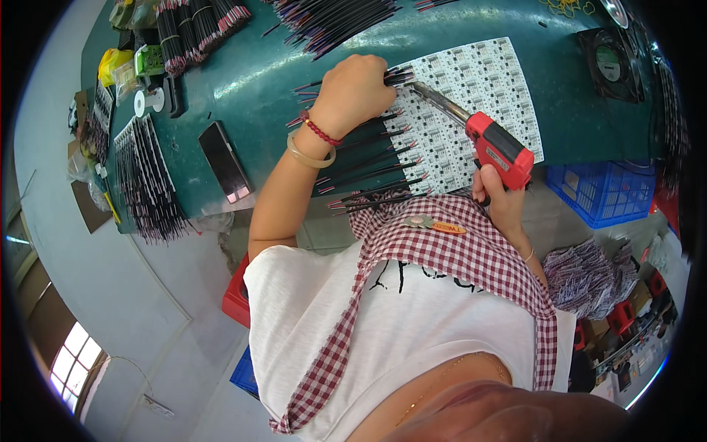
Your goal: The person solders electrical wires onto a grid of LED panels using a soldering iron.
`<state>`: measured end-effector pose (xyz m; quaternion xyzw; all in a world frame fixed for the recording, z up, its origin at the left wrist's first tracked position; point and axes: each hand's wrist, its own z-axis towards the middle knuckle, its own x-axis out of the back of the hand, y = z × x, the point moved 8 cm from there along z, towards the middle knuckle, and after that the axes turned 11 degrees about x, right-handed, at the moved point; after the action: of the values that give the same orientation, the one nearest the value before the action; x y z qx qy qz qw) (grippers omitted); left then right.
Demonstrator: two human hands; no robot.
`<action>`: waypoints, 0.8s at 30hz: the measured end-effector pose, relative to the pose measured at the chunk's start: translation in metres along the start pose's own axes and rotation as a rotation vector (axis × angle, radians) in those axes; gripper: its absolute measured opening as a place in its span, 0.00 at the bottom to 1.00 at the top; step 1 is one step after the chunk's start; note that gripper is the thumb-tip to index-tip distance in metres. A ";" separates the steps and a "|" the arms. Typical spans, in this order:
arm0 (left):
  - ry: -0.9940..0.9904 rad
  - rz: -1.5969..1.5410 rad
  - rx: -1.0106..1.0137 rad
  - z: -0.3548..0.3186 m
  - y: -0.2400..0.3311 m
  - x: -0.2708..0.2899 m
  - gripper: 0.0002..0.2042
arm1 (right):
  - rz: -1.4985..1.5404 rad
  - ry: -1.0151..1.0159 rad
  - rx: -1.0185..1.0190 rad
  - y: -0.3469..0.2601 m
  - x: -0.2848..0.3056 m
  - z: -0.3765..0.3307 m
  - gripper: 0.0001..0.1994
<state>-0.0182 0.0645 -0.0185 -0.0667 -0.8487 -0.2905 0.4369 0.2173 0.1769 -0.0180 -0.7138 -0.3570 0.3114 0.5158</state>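
Observation:
My left hand, with a red bead bracelet and a pale bangle at its wrist, is closed around a few thin black wires. Their ends meet the left edge of a white circuit board panel covered with rows of small parts. In my right hand is a red and black soldering gun, gripped by its handle. The gun's metal tip reaches over the panel, right beside the wire ends at my left fingers. More black wires stick out along the same panel edge, nearer to me.
Bundles of black wires lie at the table's far side. A phone, wired strips and a white spool are to the left. On the right stand a black fan and, lower, a blue crate.

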 end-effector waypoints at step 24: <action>0.038 0.217 -0.081 -0.003 0.023 0.008 0.07 | 0.031 -0.006 0.011 0.006 0.000 -0.004 0.07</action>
<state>-0.0129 0.0805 -0.0009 -0.1703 -0.8157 -0.2768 0.4787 0.2216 0.1742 -0.0229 -0.7155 -0.3459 0.3233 0.5137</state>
